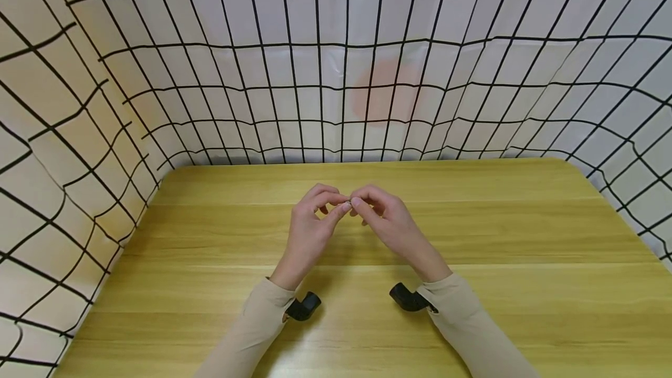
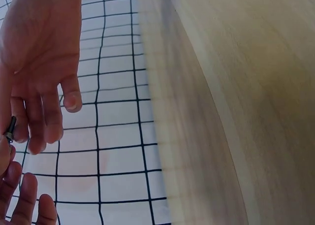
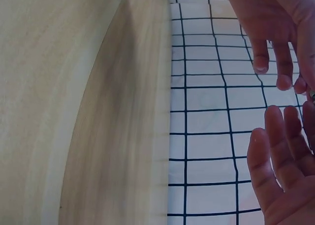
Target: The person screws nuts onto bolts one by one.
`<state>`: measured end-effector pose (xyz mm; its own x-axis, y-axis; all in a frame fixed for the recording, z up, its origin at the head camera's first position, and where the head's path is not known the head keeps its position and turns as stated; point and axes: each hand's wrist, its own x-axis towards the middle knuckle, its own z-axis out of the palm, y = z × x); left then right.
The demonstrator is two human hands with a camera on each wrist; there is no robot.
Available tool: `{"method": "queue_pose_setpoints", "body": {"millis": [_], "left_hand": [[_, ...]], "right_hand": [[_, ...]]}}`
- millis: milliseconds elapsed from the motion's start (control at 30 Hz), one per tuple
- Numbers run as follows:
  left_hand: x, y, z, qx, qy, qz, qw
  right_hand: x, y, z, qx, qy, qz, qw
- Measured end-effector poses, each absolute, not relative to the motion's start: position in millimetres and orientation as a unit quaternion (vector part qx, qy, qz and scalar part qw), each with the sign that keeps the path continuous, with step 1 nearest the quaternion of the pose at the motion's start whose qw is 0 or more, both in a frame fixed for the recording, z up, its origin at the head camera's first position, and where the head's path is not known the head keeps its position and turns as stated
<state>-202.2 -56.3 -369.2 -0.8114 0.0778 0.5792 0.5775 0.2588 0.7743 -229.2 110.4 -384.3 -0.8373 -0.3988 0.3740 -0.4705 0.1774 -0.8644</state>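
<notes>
My left hand (image 1: 311, 220) and right hand (image 1: 391, 221) meet at their fingertips above the middle of the wooden table. Between the thumbs and forefingers sits a tiny dark-and-silver piece (image 2: 10, 129), which both hands pinch. Its exact kind cannot be made out, as the fingertips cover most of it. Only a glint of the piece (image 3: 312, 94) shows at the edge of the right wrist view. Below the pinch, the other fingers of the left hand (image 2: 27, 200) and of the right hand (image 3: 290, 185) are loosely bent and hold nothing.
The wooden tabletop (image 1: 210, 302) spreads beneath both hands. A white backing with a black grid net (image 1: 294, 74) rises behind the table and along both sides. Black wrist mounts (image 1: 303, 307) stick out from the beige sleeves (image 1: 472, 319).
</notes>
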Motion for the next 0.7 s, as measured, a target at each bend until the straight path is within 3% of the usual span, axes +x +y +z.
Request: {"method": "queue_pose_setpoints", "body": {"millis": [233, 700], "left_hand": [[-202, -55, -369, -0.216, -0.761, -0.573, 0.215], [-204, -54, -374, -0.206, -0.759, -0.578, 0.216]], "right_hand": [[-237, 114, -397, 0.262, -0.782, 0.565, 0.03], [-219, 113, -363, 0.283, -0.786, 0.547, 0.053]]}}
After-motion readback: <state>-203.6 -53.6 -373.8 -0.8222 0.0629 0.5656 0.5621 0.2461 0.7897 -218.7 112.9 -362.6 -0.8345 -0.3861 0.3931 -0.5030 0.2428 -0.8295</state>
